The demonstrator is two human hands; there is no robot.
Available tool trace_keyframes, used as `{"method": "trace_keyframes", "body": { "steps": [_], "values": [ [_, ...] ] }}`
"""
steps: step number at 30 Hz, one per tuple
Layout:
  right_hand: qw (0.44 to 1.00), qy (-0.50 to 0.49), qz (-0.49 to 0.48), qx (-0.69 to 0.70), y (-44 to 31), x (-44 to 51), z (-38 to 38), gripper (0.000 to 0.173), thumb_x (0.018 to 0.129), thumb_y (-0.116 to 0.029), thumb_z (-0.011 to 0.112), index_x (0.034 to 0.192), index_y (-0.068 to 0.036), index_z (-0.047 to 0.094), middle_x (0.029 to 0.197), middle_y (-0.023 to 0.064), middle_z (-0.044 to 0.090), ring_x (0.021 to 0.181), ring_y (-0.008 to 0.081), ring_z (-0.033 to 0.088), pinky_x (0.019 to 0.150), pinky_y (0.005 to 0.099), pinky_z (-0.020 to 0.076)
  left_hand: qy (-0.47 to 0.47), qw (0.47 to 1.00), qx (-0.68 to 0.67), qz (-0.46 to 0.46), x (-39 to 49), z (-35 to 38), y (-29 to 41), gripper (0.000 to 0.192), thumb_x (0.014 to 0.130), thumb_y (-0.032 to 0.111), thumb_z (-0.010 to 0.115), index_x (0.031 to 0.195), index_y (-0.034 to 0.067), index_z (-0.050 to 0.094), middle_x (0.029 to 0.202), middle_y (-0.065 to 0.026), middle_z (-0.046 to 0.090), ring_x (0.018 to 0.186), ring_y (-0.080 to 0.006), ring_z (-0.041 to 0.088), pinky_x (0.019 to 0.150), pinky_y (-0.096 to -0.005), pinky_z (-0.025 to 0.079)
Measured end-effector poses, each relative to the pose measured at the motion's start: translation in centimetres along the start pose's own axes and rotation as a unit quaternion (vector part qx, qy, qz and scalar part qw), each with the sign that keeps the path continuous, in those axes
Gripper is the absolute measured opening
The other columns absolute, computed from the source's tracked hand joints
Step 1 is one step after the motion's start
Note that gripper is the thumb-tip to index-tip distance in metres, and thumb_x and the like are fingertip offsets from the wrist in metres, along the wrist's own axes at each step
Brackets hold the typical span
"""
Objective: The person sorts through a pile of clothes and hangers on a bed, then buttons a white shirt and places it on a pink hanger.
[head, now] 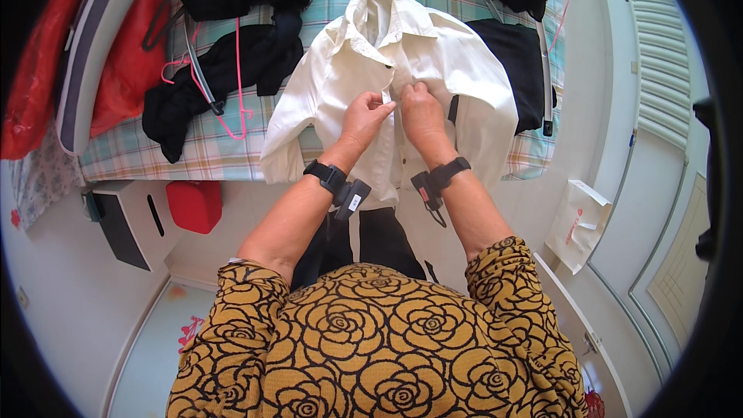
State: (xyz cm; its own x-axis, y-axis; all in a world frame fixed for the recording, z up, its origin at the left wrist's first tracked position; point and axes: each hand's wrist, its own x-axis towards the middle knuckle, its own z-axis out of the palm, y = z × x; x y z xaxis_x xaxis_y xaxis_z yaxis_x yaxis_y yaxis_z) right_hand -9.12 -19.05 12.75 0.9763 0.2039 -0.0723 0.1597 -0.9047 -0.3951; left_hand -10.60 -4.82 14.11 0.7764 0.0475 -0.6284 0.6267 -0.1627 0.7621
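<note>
A white collared button-up shirt [342, 90] lies face up on a plaid bedspread [232, 168], its collar away from me and its hem hanging over the bed's near edge. My left hand [368, 119] pinches one edge of the front placket between thumb and fingers. Beside it, my right hand [421, 110] has its fingers curled on the other front panel, gripping the cloth. A dark button shows just above my hands, and another sits lower on the placket. Around each wrist is a black strap with a small device.
Black garments [238, 58] with pink wire hangers [239, 98] lie left of the shirt. Folded black clothing [511, 69] and a hanger with clips [547, 81] are on the right. Red plastic bags [127, 69], a red stool [194, 206] and a white paper bag [577, 223] stand around.
</note>
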Motion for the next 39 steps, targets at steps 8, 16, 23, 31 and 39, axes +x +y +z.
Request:
{"method": "trace_keyframes", "body": {
  "steps": [8, 16, 23, 31, 39],
  "values": [
    [0.999, 0.0, -0.034, -0.021, 0.4, 0.5, -0.4, 0.011, 0.075, -0.001, 0.063, 0.083, -0.004, 0.056, 0.085, 0.0146, 0.059, 0.075, 0.0314, 0.065, 0.064, 0.038, 0.0546, 0.0, 0.999, 0.032, 0.025, 1.4, -0.1, -1.1, 0.014, 0.085, 0.018, 0.068, 0.088, 0.005, 0.065, 0.078, 0.0011, 0.063, 0.067, -0.0074, 0.055, 0.06, -0.0235, 0.046],
    [0.95, -0.04, 0.103, 0.291, -0.6, -0.5, -3.6, 0.011, 0.077, -0.003, 0.064, 0.087, 0.001, 0.062, 0.08, 0.0144, 0.065, 0.071, 0.0254, 0.065, 0.066, 0.0355, 0.0522, -0.032, 0.999, -0.028, 0.001, -0.2, -1.4, 1.2, 0.019, 0.083, 0.017, 0.068, 0.093, 0.0, 0.067, 0.079, -0.0018, 0.065, 0.067, -0.0086, 0.057, 0.061, -0.0243, 0.048],
    [0.962, -0.016, 0.103, 0.254, -1.6, -0.7, -3.8, 0.01, 0.078, -0.003, 0.064, 0.087, 0.001, 0.062, 0.079, 0.0162, 0.066, 0.071, 0.027, 0.065, 0.068, 0.0356, 0.052, -0.053, 0.998, -0.033, -0.021, -1.5, -1.6, 2.4, 0.015, 0.087, 0.019, 0.066, 0.092, 0.005, 0.066, 0.082, 0.0026, 0.062, 0.073, -0.0054, 0.055, 0.063, -0.0213, 0.045],
    [0.936, -0.038, 0.164, 0.308, -1.2, -0.8, -1.6, 0.009, 0.077, -0.005, 0.063, 0.085, -0.001, 0.063, 0.081, 0.0174, 0.066, 0.077, 0.0333, 0.065, 0.071, 0.0395, 0.0514, 0.003, 0.992, 0.091, 0.084, -1.6, -0.6, 2.5, 0.019, 0.083, 0.018, 0.067, 0.087, 0.0, 0.066, 0.076, -0.0066, 0.066, 0.065, -0.0141, 0.06, 0.062, -0.0294, 0.049],
    [0.908, -0.043, 0.211, 0.36, -1.4, -1.2, -3.8, 0.01, 0.08, -0.005, 0.064, 0.089, 0.0, 0.063, 0.076, 0.0079, 0.068, 0.067, 0.0133, 0.064, 0.063, 0.028, 0.0522, 0.061, 0.967, 0.217, 0.122, -1.5, -0.2, 1.8, 0.02, 0.081, 0.017, 0.065, 0.089, -0.001, 0.066, 0.076, -0.0092, 0.067, 0.067, -0.0143, 0.062, 0.065, -0.029, 0.051]
  ]
}}
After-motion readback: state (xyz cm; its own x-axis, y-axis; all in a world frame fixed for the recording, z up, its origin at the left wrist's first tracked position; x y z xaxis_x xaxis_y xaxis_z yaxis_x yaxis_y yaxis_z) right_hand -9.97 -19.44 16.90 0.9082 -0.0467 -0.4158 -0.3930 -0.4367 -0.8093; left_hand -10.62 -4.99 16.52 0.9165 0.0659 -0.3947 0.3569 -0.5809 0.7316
